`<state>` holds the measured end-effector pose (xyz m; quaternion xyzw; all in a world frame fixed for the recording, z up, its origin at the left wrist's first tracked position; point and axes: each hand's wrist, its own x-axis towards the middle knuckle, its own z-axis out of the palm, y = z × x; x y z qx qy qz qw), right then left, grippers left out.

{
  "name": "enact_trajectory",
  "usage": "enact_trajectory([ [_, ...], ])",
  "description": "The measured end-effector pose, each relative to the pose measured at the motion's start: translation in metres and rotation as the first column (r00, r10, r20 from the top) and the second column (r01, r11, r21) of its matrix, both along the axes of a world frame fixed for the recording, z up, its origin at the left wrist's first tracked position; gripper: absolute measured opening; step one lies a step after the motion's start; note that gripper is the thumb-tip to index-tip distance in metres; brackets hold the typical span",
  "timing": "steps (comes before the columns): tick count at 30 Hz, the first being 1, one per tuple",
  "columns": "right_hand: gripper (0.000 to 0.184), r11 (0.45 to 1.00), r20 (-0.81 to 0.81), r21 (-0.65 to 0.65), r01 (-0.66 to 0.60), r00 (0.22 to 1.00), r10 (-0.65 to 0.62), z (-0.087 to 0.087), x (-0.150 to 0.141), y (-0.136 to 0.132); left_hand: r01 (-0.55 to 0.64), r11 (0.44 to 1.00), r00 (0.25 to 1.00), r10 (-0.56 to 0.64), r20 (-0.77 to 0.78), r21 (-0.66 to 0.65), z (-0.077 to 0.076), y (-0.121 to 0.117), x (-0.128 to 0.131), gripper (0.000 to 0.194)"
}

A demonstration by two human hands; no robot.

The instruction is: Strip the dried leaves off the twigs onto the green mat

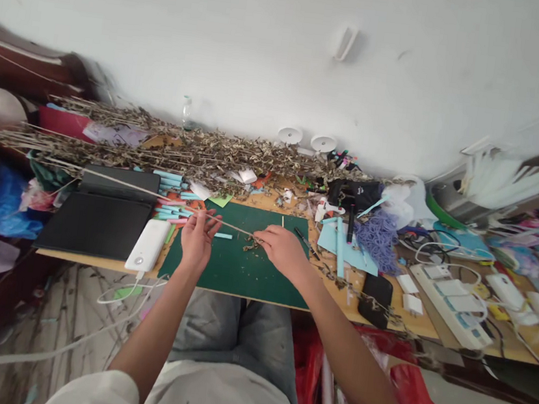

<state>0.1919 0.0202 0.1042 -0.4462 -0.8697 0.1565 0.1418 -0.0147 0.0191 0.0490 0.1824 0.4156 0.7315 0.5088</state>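
Observation:
A long dried plant stem (230, 226) slants across the green cutting mat (261, 273). My left hand (199, 236) has its fingers closed around the stem near the mat's left side. Farther right, my right hand (281, 249) pinches the same stem between thumb and fingers. Dry curled leaves (252, 244) hang beneath the right fingertips. Past that hand, a leafy dried stretch (376, 297) runs over the table's right part; the right hand and forearm hide how it joins. A small blue paper tube (223, 236) lies on the mat between the hands.
A heap of dried stems (217, 150) lines the wall. On the left are a black tablet case (94, 223) and a white power bank (146, 246) with its cable. Purple yarn (380, 238), a black phone (375, 299) and a power strip (450, 306) lie right.

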Motion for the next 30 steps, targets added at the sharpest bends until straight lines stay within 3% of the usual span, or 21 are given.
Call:
enact_trajectory([
  [4, 0.022, 0.999, -0.136, 0.004, -0.05, 0.989, 0.05, 0.0, -0.021, 0.007, 0.243, 0.97, 0.97, -0.243, 0.011, 0.019, 0.006, -0.01, 0.019, 0.032],
  [6, 0.021, 0.997, -0.229, -0.014, -0.071, 0.971, 0.066, 0.0, -0.028, 0.011, 0.28, 0.96, 0.96, -0.28, 0.011, -0.007, 0.006, -0.013, 0.025, 0.028],
  [9, 0.021, 0.996, -0.36, -0.063, -0.06, 0.932, 0.033, -0.001, -0.032, 0.016, 0.228, 0.973, 0.974, -0.228, 0.004, -0.045, 0.005, -0.014, 0.021, 0.026],
  [13, 0.017, 0.984, -0.423, -0.157, 0.078, 0.895, -0.139, -0.003, -0.019, 0.027, 0.137, 0.988, 0.99, -0.139, -0.017, -0.069, 0.007, -0.013, 0.007, 0.027],
  [16, 0.018, 0.948, -0.343, -0.267, 0.172, 0.902, -0.261, -0.003, -0.007, 0.045, 0.113, 0.991, 0.993, -0.115, -0.022, -0.078, 0.007, -0.014, 0.0, 0.027],
  [19, 0.021, 0.936, -0.193, -0.282, 0.213, 0.942, -0.273, -0.006, -0.004, 0.063, 0.109, 0.989, 0.994, -0.111, -0.022, -0.096, 0.004, -0.016, -0.001, 0.027],
  [24, 0.042, 0.909, -0.048, -0.395, 0.135, 0.985, -0.167, -0.016, -0.007, 0.073, 0.115, 0.987, 0.993, -0.117, -0.011, -0.113, -0.003, -0.016, 0.001, 0.029],
  [27, 0.042, 0.911, -0.2, -0.411, 0.045, 0.97, -0.138, -0.017, -0.008, 0.067, 0.129, 0.986, 0.991, -0.132, -0.018, -0.108, -0.008, -0.014, 0.004, 0.03],
  [30, 0.039, 0.904, -0.397, -0.406, -0.135, 0.917, -0.041, -0.014, -0.014, 0.056, 0.146, 0.983, 0.988, -0.15, -0.032, -0.109, -0.011, -0.012, 0.009, 0.029],
])
